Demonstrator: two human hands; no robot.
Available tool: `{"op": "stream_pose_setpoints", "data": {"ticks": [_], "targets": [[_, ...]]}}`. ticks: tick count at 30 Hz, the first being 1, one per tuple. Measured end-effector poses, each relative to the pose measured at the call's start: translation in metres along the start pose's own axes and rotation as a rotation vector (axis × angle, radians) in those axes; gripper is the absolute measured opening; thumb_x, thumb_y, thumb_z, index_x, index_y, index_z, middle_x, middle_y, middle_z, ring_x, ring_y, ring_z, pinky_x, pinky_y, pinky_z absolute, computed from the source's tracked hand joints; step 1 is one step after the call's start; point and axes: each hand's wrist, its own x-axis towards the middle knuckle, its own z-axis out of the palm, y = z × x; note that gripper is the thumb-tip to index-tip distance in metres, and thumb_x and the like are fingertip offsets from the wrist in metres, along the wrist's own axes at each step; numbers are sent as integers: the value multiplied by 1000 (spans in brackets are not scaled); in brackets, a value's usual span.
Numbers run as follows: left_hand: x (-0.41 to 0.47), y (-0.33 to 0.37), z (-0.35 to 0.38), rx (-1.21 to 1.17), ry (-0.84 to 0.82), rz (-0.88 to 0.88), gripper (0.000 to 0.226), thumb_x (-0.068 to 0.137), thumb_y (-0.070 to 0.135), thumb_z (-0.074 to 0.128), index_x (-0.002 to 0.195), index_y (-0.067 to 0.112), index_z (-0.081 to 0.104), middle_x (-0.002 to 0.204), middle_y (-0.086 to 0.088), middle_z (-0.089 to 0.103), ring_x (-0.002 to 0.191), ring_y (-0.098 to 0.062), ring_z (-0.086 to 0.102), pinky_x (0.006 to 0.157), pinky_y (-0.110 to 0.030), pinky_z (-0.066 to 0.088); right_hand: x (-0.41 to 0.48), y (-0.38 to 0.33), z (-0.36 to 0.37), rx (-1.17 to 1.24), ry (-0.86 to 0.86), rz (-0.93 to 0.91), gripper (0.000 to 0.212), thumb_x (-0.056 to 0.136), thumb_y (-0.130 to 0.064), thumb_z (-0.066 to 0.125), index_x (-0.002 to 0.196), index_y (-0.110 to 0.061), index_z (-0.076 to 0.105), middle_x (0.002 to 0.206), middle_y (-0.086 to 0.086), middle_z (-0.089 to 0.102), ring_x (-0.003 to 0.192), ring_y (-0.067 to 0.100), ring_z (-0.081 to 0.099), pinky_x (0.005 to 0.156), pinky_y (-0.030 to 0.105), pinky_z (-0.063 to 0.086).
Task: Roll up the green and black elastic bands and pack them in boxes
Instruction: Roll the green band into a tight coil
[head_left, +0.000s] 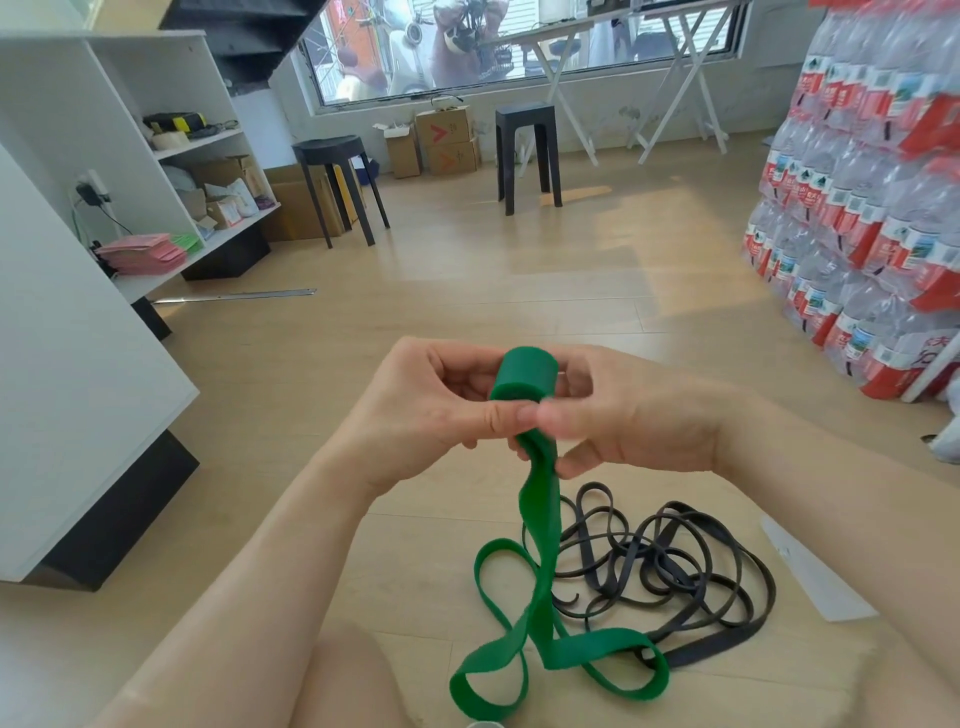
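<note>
A green elastic band (524, 376) is partly wound into a tight roll held up in front of me. My left hand (426, 405) grips the roll from the left, and my right hand (628, 415) pinches it from the right, thumbs meeting below it. The loose green tail hangs down and loops on the wooden floor. A black elastic band (675, 561) lies in a tangled heap on the floor, below and right of my hands. No box for packing is in view near my hands.
A white flat sheet (815, 577) lies on the floor right of the black band. A white shelf unit (78, 322) stands at the left. Stacked bottled-water packs (872, 208) fill the right. Two black stools (527, 156) and cardboard boxes (447, 140) stand farther back.
</note>
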Motion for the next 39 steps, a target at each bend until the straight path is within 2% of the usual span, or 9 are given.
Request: {"op": "stream_pose_setpoints", "data": {"ticks": [4, 8, 14, 18, 21, 26, 30, 35, 39], "targets": [[0, -1, -4, 2, 54, -10, 37, 57, 21, 80, 93, 18, 75, 79, -9, 74, 63, -13, 60, 50, -20, 46, 4, -2, 7, -299, 168, -95, 39, 77, -7, 78, 112, -18, 66, 112, 11, 69, 108, 33, 63, 90, 54, 52], [-1, -1, -10, 49, 52, -2, 46, 56, 19, 81, 100, 13, 74, 88, -15, 74, 74, -32, 66, 66, -37, 56, 4, -7, 3, -350, 182, -53, 42, 76, -10, 79, 114, -22, 66, 98, 7, 71, 89, 22, 68, 77, 36, 57], [-4, 3, -15, 163, -63, 6, 40, 61, 12, 80, 101, 17, 73, 85, -7, 75, 74, -16, 70, 65, -18, 53, -1, -8, 2, -147, 210, 23, 50, 82, -49, 59, 120, -16, 59, 78, 4, 70, 69, 21, 66, 50, 19, 42], [0, 0, -11, 263, -25, -2, 39, 63, 8, 83, 97, 23, 73, 84, -7, 74, 80, -26, 68, 68, -23, 56, 4, 0, 5, -121, 283, -4, 46, 76, -40, 67, 111, -18, 49, 73, 7, 70, 64, 24, 66, 52, 22, 45], [3, -7, -8, 65, -27, -14, 42, 63, 15, 86, 102, 16, 71, 92, -12, 71, 83, -28, 64, 75, -35, 54, 2, -3, 2, 90, 269, -81, 40, 78, -29, 67, 108, -20, 41, 78, 13, 67, 67, 29, 64, 64, 34, 53], [7, -12, -1, -309, -156, -36, 49, 61, 38, 85, 103, 18, 69, 80, 4, 66, 67, -13, 59, 63, -20, 43, 1, -5, 1, 254, 182, -133, 36, 84, -22, 64, 106, -22, 35, 86, 16, 68, 72, 32, 65, 63, 32, 53], [7, -10, -3, -286, -122, -2, 55, 54, 40, 89, 101, 17, 73, 80, -4, 70, 71, -26, 62, 67, -33, 46, 0, -3, 1, 243, 102, -82, 37, 84, -27, 64, 115, -16, 46, 98, 19, 65, 81, 31, 67, 64, 31, 55], [6, -12, -8, -214, -63, -29, 47, 51, 27, 88, 95, 17, 75, 72, -8, 68, 65, -32, 41, 55, -40, 20, -3, -4, 7, -180, 66, 27, 32, 79, -21, 76, 110, -22, 66, 98, 9, 71, 92, 19, 71, 72, 31, 59], [3, -11, -14, -91, -32, -45, 35, 55, 16, 84, 89, 17, 76, 63, -2, 64, 44, -10, 37, 42, -15, 27, -2, -6, 10, -260, 136, 58, 27, 79, -15, 76, 104, -17, 67, 82, 1, 70, 74, 16, 69, 51, 19, 45]]}}
